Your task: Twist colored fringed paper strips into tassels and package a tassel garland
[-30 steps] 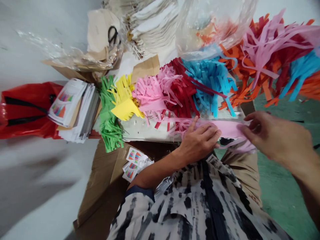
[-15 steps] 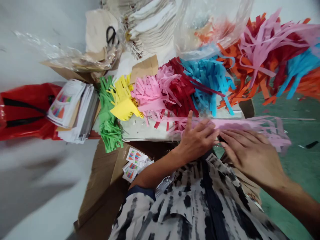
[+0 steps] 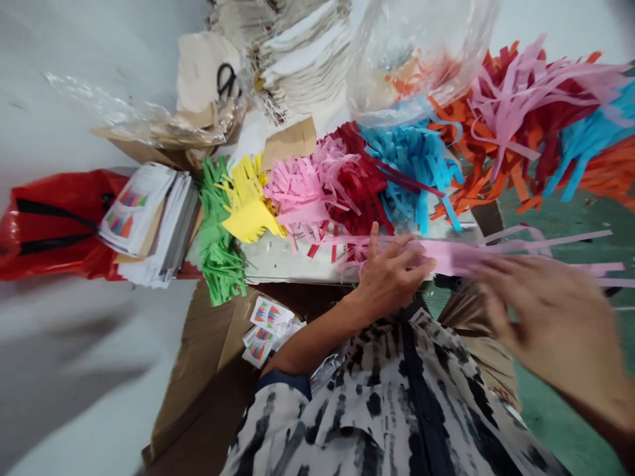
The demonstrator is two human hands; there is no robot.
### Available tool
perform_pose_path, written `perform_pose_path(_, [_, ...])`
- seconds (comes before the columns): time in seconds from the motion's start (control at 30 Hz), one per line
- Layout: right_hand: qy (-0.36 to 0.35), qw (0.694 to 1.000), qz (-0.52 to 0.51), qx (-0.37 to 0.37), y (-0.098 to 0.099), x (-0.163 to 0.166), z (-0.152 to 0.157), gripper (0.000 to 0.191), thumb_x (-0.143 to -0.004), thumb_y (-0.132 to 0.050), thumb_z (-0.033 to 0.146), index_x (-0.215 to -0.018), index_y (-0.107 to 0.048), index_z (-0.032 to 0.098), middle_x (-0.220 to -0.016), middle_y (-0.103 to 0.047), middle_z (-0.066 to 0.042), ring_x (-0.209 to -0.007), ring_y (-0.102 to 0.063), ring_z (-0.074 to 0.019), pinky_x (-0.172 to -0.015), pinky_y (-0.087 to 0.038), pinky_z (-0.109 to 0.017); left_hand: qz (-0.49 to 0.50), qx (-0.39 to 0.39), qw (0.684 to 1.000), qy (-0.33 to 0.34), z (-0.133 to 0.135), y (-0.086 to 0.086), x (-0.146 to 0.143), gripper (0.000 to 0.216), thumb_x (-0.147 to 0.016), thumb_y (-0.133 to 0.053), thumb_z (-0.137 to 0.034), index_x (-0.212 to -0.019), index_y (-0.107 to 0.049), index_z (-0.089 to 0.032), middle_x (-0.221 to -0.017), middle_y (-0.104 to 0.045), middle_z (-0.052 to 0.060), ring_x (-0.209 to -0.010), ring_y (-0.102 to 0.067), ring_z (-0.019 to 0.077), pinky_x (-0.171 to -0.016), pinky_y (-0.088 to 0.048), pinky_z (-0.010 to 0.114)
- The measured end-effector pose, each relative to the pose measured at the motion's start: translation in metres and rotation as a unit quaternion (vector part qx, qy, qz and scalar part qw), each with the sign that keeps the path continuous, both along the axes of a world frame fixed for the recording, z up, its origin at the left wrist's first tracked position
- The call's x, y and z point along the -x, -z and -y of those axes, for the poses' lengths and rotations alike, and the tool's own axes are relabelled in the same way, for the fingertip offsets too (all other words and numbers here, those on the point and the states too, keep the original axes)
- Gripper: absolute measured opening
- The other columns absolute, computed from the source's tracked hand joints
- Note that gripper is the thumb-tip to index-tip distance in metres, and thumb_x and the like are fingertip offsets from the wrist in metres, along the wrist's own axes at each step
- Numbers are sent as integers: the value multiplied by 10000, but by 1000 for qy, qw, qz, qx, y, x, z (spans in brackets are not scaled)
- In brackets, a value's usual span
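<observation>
A pink fringed tissue strip (image 3: 446,256) lies along the table's front edge, its loose strands trailing right past the corner. My left hand (image 3: 389,271) is closed on its left part, thumb and forefinger pinching near the fringe and the little finger raised. My right hand (image 3: 550,311), smeared by motion, is over the strip's right side with fingers stretched out and the thumb apart. Whether it touches the strands is unclear. Just behind my left hand sit a dark red fringe bundle (image 3: 364,195), a pink fringe bundle (image 3: 297,192) and a blue fringe bundle (image 3: 411,155).
Yellow fringe (image 3: 251,221) and green fringe (image 3: 218,244) lie left, beside stacked printed cards (image 3: 136,205) and a red bag (image 3: 59,225). Orange fringe (image 3: 476,178) heaps right. Behind are a clear plastic bag (image 3: 421,39) and white cloth stacks (image 3: 307,53). A cardboard box (image 3: 198,370) stands below.
My right hand has moved right, away from my left hand, along the pink strip. Its strands now spread out straighter to the right. My left hand has stayed in place.
</observation>
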State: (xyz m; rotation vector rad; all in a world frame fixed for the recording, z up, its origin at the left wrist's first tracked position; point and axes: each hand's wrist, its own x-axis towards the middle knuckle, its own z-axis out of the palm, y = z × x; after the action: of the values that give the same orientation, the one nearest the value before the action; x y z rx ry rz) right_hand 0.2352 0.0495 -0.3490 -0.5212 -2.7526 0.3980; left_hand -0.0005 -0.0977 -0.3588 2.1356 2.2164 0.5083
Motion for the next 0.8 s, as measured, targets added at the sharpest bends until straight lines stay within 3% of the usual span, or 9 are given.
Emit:
perform_pose_path(0.07, [-48,995,-15,-86,3,28,18,446,-1105,-585,252,-1515,-678,101,-1447,-770,-213,-1316,-717,-416,-1149,-516,-601,2,6,1000,-1,3,1,1,294,-1091,-666,-237,-1330,-792,-352,-1450,-773,57,-1517,-626,289,-1411,-239,740])
perform_pose_path(0.13, [-58,991,-20,-122,15,40,21,416,-1112,-582,232,-1481,-693,76,-1438,-780,-202,-1316,-725,-393,-1143,-536,-557,6,11,1000,-6,9,-2,4,308,-1086,-647,-218,-1335,-790,-331,-1440,-785,62,-1505,-634,286,-1418,-227,727])
perform_pose_path(0.27, [-71,992,-19,-104,36,34,3,374,-1110,-631,263,-1444,-727,125,-1432,-793,-153,-1307,-725,-368,-1122,-538,-523,37,27,998,-44,28,-17,27,299,-1037,-647,-172,-1245,-813,-309,-1314,-836,46,-1472,-646,284,-1410,-236,715])
perform_pose_path(0.4, [-90,993,-14,-79,38,32,-13,356,-1128,-609,334,-1417,-743,177,-1453,-781,-134,-1285,-718,-361,-1052,-533,-512,102,27,990,-99,48,-38,76,164,-986,-708,-197,-1034,-839,-283,-1092,-857,18,-1246,-726,259,-1316,-434,618])
perform_pose_path(0.5, [-93,993,-6,-70,33,39,-18,346,-1141,-567,369,-1367,-762,194,-1458,-773,-141,-1271,-712,-357,-1023,-514,-509,48,-26,974,-220,52,-50,104,165,-1004,-682,-193,-1004,-834,-259,-1080,-834,40,-1194,-718,272,-1232,-518,604])
perform_pose_path(0.57, [-96,993,-5,-62,31,43,-20,343,-1141,-555,383,-1325,-775,196,-1439,-778,-148,-1250,-713,-354,-1001,-508,-507,-13,-90,961,-263,45,-51,102,184,-1008,-657,-172,-1046,-828,-230,-1104,-822,75,-1191,-716,287,-1196,-547,606])
perform_pose_path(0.63, [-99,993,-10,-59,31,45,-21,354,-1139,-551,393,-1309,-781,185,-1424,-782,-157,-1241,-713,-364,-987,-509,-513,-29,-123,976,-180,32,-46,81,235,-1036,-622,-164,-1165,-814,-208,-1193,-822,95,-1216,-727,267,-1195,-575,550])
perform_pose_path(0.73, [-98,993,-14,-63,34,43,-22,364,-1140,-546,379,-1337,-774,173,-1440,-778,-158,-1257,-710,-376,-1010,-520,-535,-8,-67,995,70,11,-26,33,330,-1129,-533,-204,-1366,-761,-173,-1435,-791,98,-1455,-675,209,-1338,-506,416])
perform_pose_path(0.8, [-105,992,-23,-64,37,39,-25,354,-1138,-563,360,-1369,-764,183,-1469,-769,-143,-1286,-708,-374,-1047,-534,-547,-16,-28,994,102,3,-8,8,409,-1169,-515,-309,-1462,-710,-100,-1575,-716,154,-1568,-610,230,-1377,-474,399])
